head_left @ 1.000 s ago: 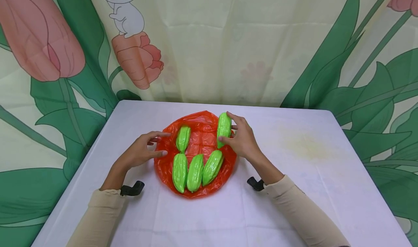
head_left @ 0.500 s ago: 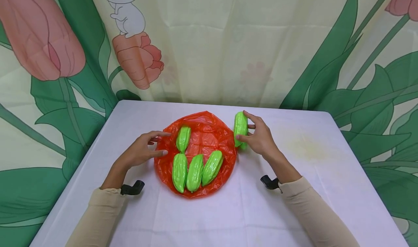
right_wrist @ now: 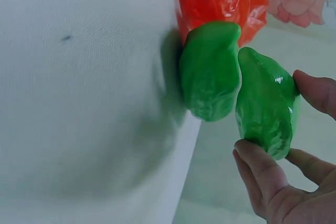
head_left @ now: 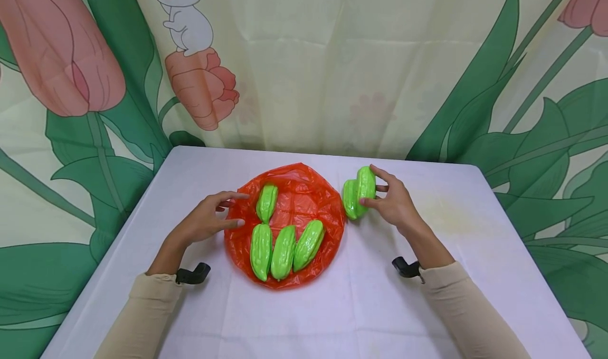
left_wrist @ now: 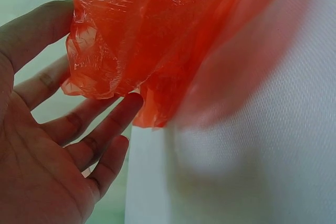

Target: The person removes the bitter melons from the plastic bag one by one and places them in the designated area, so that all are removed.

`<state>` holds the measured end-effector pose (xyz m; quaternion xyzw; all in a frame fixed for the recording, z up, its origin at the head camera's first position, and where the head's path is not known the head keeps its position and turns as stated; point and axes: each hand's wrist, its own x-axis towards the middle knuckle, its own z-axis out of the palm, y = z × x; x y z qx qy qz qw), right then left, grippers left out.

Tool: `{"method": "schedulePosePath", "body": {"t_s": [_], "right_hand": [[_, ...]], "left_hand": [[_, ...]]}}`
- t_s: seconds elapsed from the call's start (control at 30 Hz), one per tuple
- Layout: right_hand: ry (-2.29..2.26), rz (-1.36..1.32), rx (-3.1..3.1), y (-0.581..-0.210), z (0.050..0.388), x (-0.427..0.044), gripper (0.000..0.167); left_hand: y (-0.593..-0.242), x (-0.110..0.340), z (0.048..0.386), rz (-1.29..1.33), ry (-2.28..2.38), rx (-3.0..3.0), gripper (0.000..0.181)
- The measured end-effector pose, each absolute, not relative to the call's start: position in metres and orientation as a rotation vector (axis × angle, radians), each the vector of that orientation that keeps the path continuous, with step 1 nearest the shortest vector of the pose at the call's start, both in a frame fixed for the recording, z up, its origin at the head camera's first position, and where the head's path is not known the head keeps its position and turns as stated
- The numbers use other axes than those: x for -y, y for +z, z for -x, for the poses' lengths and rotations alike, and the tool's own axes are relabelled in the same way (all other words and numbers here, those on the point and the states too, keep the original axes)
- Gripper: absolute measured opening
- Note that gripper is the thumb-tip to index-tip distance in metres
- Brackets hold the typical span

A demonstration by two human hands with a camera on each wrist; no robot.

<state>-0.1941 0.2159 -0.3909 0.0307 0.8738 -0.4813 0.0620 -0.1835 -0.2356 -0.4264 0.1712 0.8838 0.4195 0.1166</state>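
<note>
In my right hand [head_left: 398, 202] a glossy, ridged green bitter melon [head_left: 366, 183] is pinched between thumb and fingers, as the right wrist view also shows. Just left of it a second bitter melon [head_left: 350, 199] stands on the table, outside a red plastic bag [head_left: 338, 227] spread in a round shape. Several more lie on the bag: one bitter melon [head_left: 267, 201] at the upper left and a row with a middle bitter melon [head_left: 283, 252] along the front. My left hand [head_left: 204, 217] touches the bag's left edge, its fingers spread and loosely bent.
A white cloth covers the table [head_left: 294, 322]. Behind it hangs a printed curtain [head_left: 304, 84] with tulips and a rabbit. Black wrist mounts [head_left: 192, 273] sit on both forearms.
My right hand has carried its bitter melon rightward from the bag's right edge to over the table. The second bitter melon, hidden before, now shows beside it. My left hand stays put.
</note>
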Motion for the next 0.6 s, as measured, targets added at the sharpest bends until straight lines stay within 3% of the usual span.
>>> {"method": "schedulePosePath", "body": {"t_s": [0.6], "right_hand": [[-1.41,-0.126,-2.642,-0.41,0.2,-0.243,0.096]], "left_hand": [[-0.428,0.235,0.183,-0.476,1.226,-2.583,0.064]]}}
